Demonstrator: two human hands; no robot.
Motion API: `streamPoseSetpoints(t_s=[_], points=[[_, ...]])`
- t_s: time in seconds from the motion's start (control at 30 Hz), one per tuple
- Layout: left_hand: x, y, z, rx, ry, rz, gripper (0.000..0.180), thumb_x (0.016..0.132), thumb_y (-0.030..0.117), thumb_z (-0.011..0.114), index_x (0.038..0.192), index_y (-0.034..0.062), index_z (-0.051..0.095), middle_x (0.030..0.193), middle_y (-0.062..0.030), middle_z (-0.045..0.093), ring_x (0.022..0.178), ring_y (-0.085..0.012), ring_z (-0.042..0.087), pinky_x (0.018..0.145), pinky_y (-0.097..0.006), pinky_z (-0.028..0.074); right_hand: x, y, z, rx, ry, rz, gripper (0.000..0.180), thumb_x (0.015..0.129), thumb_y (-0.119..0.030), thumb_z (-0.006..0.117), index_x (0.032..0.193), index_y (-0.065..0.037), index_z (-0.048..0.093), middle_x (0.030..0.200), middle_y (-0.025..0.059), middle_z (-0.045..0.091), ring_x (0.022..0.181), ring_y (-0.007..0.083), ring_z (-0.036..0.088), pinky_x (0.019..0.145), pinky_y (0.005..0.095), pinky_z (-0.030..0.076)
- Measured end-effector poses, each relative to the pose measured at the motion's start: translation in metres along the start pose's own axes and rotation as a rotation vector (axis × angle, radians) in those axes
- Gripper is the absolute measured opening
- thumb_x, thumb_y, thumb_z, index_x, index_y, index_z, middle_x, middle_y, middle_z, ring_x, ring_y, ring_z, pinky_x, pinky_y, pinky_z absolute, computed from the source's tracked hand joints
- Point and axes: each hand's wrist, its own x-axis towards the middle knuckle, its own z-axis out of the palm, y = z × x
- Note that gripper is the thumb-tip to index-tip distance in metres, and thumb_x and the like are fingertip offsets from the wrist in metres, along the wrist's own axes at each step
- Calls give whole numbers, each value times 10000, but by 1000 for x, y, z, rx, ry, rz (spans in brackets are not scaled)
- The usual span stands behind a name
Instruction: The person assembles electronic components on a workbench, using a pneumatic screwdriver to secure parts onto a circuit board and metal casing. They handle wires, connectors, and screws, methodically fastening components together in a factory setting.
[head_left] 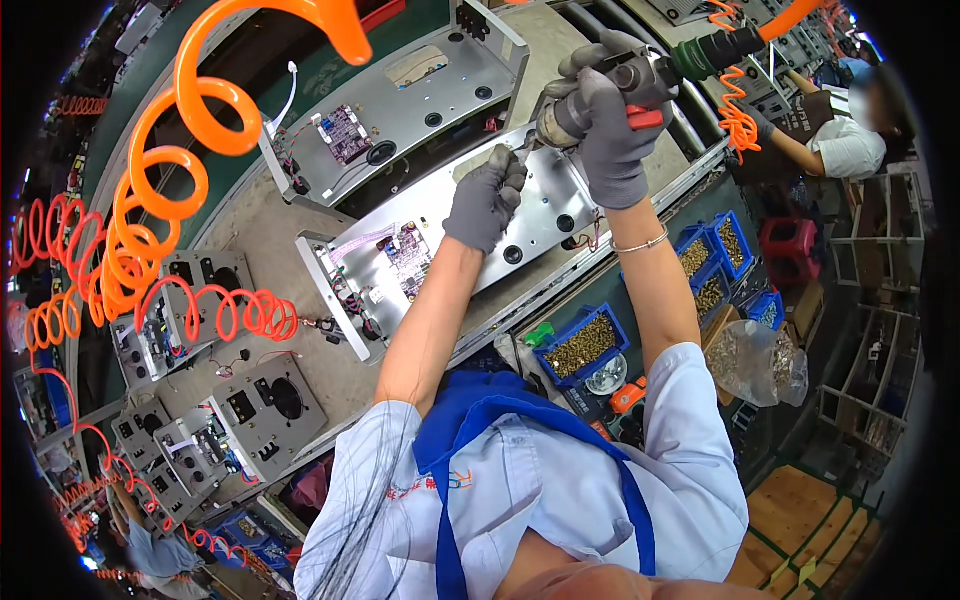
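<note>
My right hand (612, 130), in a grey glove, grips a pneumatic screwdriver (640, 80) with a red trigger and a green rear end, its tip pointing down at a silver metal panel (545, 215). My left hand (487, 197), also gloved, rests on that panel just beside the tool's tip, fingers curled as if pinching something small; what it pinches is hidden. The panel carries a purple circuit board (410, 255) with wires near its left end.
A second silver panel with a purple board (400, 105) lies further along the conveyor. Orange coiled air hoses (165, 190) hang at left. Blue bins of brass screws (582, 345) sit along the near edge. Another worker (845, 130) sits at upper right. Grey housings (265, 400) lie at lower left.
</note>
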Motion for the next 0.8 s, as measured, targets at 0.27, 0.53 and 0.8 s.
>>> streamPoseSetpoints(t_s=[0.27, 0.53, 0.8], points=[[7, 12, -13, -147, -328, -176, 267, 924, 257, 607, 994, 8, 538, 739, -25, 501, 531, -34, 392, 336, -115, 302, 10, 8, -9, 106, 195, 180, 383, 785, -26, 502, 1165, 15, 483, 929, 150, 607, 781, 233, 635, 637, 354, 589], [5, 14, -3, 108, -337, 6, 337, 911, 389, 601, 913, 59, 529, 648, 30, 453, 438, -8, 315, 340, -127, 267, 27, 19, -21, 156, 238, 190, 341, 797, -47, 527, 1131, 12, 488, 927, 142, 621, 769, 226, 642, 635, 371, 598], [-10, 17, -3, 329, -452, 224, 330, 914, 386, 610, 781, 104, 504, 591, 34, 471, 383, -13, 316, 328, -159, 231, 33, 12, -22, 229, 300, 359, 253, 784, -57, 577, 1019, 13, 518, 882, 144, 632, 758, 228, 655, 644, 379, 601]])
